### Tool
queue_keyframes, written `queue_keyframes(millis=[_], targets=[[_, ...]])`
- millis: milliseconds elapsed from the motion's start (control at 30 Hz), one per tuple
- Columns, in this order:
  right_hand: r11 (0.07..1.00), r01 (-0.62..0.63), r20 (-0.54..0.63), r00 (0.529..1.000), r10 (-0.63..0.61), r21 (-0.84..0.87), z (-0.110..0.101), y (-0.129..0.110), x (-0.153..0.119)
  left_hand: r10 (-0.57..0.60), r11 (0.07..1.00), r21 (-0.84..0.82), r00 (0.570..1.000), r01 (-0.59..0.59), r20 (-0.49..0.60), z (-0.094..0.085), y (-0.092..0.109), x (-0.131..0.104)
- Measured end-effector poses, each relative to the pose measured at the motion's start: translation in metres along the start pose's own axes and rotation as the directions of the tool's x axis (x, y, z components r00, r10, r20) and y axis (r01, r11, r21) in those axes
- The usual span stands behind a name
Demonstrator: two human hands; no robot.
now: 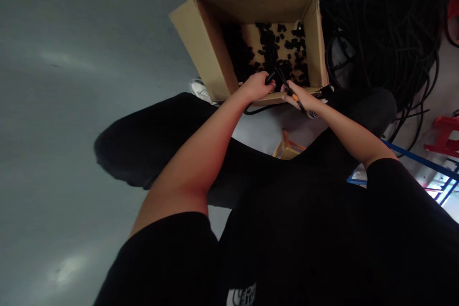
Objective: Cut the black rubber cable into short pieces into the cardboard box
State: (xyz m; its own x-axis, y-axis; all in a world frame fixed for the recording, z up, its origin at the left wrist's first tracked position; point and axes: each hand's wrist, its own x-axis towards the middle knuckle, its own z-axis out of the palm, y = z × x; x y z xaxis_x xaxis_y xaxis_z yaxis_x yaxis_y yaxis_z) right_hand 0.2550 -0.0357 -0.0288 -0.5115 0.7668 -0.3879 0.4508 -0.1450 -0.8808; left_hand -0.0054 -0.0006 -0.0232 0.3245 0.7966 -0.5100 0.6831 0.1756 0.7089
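My left hand point(258, 86) is closed around a black hose point(270, 77), whose end points up and to the right over the near edge of a cardboard box point(215, 52). The rest of the hose hangs below that hand. Just to the right, my right hand point(298, 97) grips scissors point(287, 87) with black and orange handles. The dark blades point up and left beside the hose end; whether they touch it is too small to tell. Inside the box lie several short black pieces point(268, 43), heaped more thickly along its left side.
A big heap of coiled black hose point(390, 24) lies right of the box. A red stool point(444, 136) and a blue metal frame point(419, 157) are at the right. A small wooden stool point(288, 148) shows between my legs.
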Motion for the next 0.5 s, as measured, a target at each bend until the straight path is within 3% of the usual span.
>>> queue_keyframes(millis=[100, 233, 333, 500], targets=[[0.998, 0.039, -0.053, 0.998, -0.037, 0.051, 0.004, -0.001, 0.006, -0.032, 0.995, 0.101, 0.998, 0.026, 0.061, 0.008, 0.007, 0.0], [0.977, 0.025, -0.085, 0.996, -0.008, 0.212, 0.006, -0.005, 0.013, 0.021, 0.997, 0.068, 0.987, -0.032, 0.162, 0.018, 0.02, -0.007], [0.955, -0.002, -0.168, 0.984, 0.054, 0.295, 0.0, -0.006, 0.019, 0.056, 0.998, 0.014, 0.992, -0.058, 0.111, 0.018, 0.022, -0.011], [0.914, 0.004, -0.337, 0.93, 0.146, 0.407, -0.017, 0.001, 0.028, 0.07, 0.981, -0.182, 0.998, -0.07, -0.005, 0.0, 0.011, -0.012]])
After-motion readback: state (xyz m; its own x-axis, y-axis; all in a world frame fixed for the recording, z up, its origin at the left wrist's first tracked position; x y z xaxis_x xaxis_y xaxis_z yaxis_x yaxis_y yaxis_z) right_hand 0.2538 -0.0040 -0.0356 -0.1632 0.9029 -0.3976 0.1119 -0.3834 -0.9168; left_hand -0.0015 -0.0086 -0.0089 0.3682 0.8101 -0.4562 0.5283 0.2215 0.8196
